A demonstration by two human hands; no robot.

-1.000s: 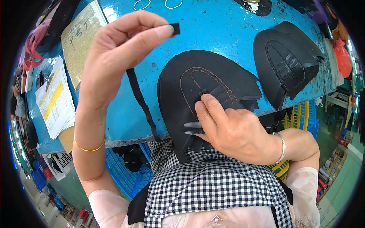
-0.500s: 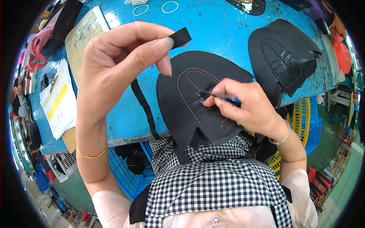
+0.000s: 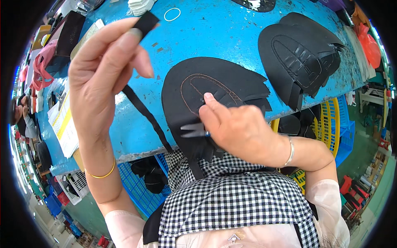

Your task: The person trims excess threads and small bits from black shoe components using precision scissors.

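Observation:
High over the table, my left hand pinches the end of a black strip between thumb and fingers. A long black band runs from behind that hand down to the table's front edge; the hand hides whether the two join. My right hand grips small thread snips, blades apart and pointing left. Its forefinger touches a rounded black shoe-upper piece with brown stitching in a long loop. That piece lies at the table edge, its slit lower end over my checked apron.
More black stitched pieces lie stacked at the right of the blue table. A white ring lies at the back. Papers sit on the left. Below the edge stand a blue basket and a yellow basket.
My left hand has moved up and left with the strip. My right hand has shifted left and down, the snips now swung to point left. The black piece has turned and slid slightly left.

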